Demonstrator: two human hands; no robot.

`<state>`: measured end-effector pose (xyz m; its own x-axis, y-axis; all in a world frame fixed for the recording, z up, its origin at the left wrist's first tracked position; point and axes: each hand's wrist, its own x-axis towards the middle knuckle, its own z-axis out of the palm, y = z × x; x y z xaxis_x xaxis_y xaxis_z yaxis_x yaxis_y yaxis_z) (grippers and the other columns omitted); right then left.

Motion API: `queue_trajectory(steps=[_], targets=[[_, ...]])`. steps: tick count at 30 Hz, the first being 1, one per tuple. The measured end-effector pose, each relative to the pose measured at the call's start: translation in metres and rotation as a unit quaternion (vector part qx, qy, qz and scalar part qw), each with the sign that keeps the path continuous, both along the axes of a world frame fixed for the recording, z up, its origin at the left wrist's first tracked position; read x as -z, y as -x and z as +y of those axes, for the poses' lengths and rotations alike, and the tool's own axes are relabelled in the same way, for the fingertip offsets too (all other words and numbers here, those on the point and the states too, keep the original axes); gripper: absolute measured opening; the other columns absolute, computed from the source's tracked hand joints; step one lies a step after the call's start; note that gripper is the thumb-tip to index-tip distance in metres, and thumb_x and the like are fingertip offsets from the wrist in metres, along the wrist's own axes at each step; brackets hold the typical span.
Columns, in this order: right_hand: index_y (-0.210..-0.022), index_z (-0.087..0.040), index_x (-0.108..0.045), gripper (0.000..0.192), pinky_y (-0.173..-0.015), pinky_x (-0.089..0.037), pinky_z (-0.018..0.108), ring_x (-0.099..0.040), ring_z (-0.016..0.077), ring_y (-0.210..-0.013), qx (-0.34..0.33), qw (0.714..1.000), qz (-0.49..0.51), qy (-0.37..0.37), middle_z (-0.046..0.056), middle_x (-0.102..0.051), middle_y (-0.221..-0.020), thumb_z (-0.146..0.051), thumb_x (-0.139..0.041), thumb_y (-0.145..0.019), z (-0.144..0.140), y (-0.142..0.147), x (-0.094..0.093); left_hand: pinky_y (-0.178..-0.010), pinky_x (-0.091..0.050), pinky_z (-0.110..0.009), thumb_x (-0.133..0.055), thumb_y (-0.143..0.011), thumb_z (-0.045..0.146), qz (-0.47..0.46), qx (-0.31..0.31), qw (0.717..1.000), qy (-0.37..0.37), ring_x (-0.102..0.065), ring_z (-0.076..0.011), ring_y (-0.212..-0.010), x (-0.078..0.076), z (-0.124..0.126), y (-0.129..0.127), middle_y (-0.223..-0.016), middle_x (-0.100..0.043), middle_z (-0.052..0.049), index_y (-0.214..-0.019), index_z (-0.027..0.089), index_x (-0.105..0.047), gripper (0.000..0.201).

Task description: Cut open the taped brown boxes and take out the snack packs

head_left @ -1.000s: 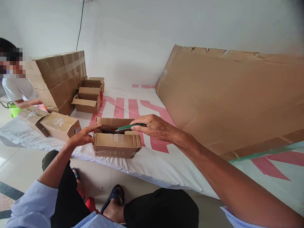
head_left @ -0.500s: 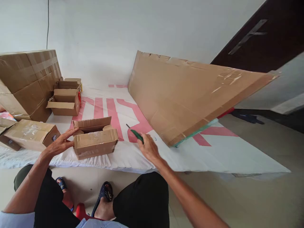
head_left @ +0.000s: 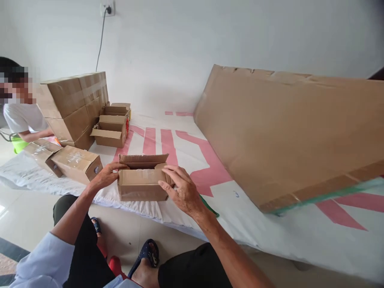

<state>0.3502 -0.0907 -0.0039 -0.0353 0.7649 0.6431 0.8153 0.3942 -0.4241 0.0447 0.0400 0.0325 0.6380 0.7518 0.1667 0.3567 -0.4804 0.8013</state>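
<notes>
A seated person is now gripping a small open cardboard box [head_left: 142, 185] with both hands at the near edge of a white sheet [head_left: 264, 224]. The right hand [head_left: 180, 191], holding a green knife [head_left: 210, 206] a second ago, is now clasping the box's right end; the left hand [head_left: 105, 177] is steadying the left end.

White wall [head_left: 210, 36], wall socket [head_left: 107, 8], tiled floor [head_left: 24, 212]

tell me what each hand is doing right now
Left hand: grip on the left end of the small cardboard box.
Right hand: grip on its right end.
</notes>
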Motion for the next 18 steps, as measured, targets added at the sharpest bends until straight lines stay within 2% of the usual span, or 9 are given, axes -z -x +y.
queue_trajectory(steps=[2,4,6,8,9,11,14,18], targets=[[-0.137,-0.021,-0.069,0.041,-0.113,-0.052,0.054,-0.065,0.0349,-0.131,-0.043,0.996,-0.073,0.028,0.016,-0.072,-0.138,-0.046,-0.060,-0.106,0.012,0.012,-0.018,-0.121,-0.048,-0.047,-0.070,-0.079,0.017,-0.012,0.005,1.000,0.012,-0.064,-0.0324,-0.135,0.004,0.001,0.000,-0.149,-0.071,-0.009,-0.131,0.025,-0.082,0.053],[-0.136,-0.019,-0.069,0.042,-0.108,-0.053,0.053,-0.068,0.0350,-0.123,-0.062,0.986,-0.141,0.065,0.016,-0.076,-0.130,-0.045,-0.067,-0.102,0.021,0.020,-0.035,-0.121,-0.048,-0.047,-0.078,-0.076,0.017,-0.025,0.020,0.999,0.030,-0.063,-0.0335,-0.137,0.006,0.002,0.003,-0.153,-0.068,-0.010,-0.139,0.025,-0.077,0.063],[-0.125,-0.020,-0.072,0.031,-0.098,-0.055,0.047,-0.071,0.0315,-0.109,-0.062,0.975,-0.191,0.091,0.012,-0.079,-0.115,-0.038,-0.071,-0.100,0.023,0.025,-0.049,-0.120,-0.049,-0.049,-0.084,-0.076,0.022,-0.033,0.027,0.998,0.055,-0.063,-0.0341,-0.139,0.007,0.002,0.007,-0.155,-0.067,-0.011,-0.150,0.026,-0.070,0.075],[-0.107,-0.023,-0.074,0.008,-0.088,-0.052,0.040,-0.070,0.0271,-0.098,-0.055,0.967,-0.236,0.076,0.008,-0.077,-0.102,-0.026,-0.070,-0.100,0.014,0.032,-0.055,-0.120,-0.050,-0.051,-0.088,-0.079,0.033,-0.027,0.015,0.996,0.086,-0.062,-0.0346,-0.141,0.006,0.001,0.010,-0.157,-0.066,-0.012,-0.160,0.028,-0.059,0.087],[-0.099,-0.023,-0.073,0.006,-0.084,-0.049,0.038,-0.069,0.0252,-0.094,-0.053,0.963,-0.258,0.055,0.008,-0.075,-0.098,-0.019,-0.068,-0.099,0.006,0.036,-0.054,-0.120,-0.049,-0.052,-0.088,-0.080,0.038,-0.020,0.005,0.995,0.099,-0.062,-0.0350,-0.142,0.004,0.000,0.011,-0.159,-0.064,-0.013,-0.163,0.028,-0.054,0.091],[-0.091,-0.023,-0.070,0.015,-0.079,-0.046,0.036,-0.066,0.0233,-0.089,-0.055,0.954,-0.294,0.013,0.007,-0.072,-0.095,-0.010,-0.067,-0.097,-0.013,0.043,-0.044,-0.123,-0.047,-0.055,-0.090,-0.079,0.046,0.001,-0.010,0.994,0.109,-0.061,-0.0362,-0.145,0.002,0.000,0.011,-0.163,-0.059,-0.014,-0.165,0.028,-0.051,0.097],[-0.095,-0.023,-0.071,0.012,-0.078,-0.047,0.037,-0.065,0.0252,-0.092,-0.057,0.953,-0.297,-0.011,0.008,-0.073,-0.100,-0.012,-0.074,-0.093,-0.034,0.048,-0.014,-0.126,-0.043,-0.056,-0.093,-0.072,0.047,0.036,-0.018,0.995,0.095,-0.059,-0.0382,-0.145,-0.001,0.001,0.008,-0.167,-0.055,-0.015,-0.165,0.025,-0.052,0.104],[-0.111,-0.021,-0.074,0.017,-0.080,-0.051,0.039,-0.068,0.0267,-0.094,-0.053,0.963,-0.262,-0.017,0.010,-0.075,-0.108,-0.015,-0.074,-0.095,-0.036,0.042,0.017,-0.121,-0.048,-0.055,-0.087,-0.072,0.037,0.075,-0.037,0.995,0.060,-0.064,-0.0385,-0.137,-0.003,0.001,0.003,-0.154,-0.066,-0.014,-0.165,0.023,-0.052,0.100]])
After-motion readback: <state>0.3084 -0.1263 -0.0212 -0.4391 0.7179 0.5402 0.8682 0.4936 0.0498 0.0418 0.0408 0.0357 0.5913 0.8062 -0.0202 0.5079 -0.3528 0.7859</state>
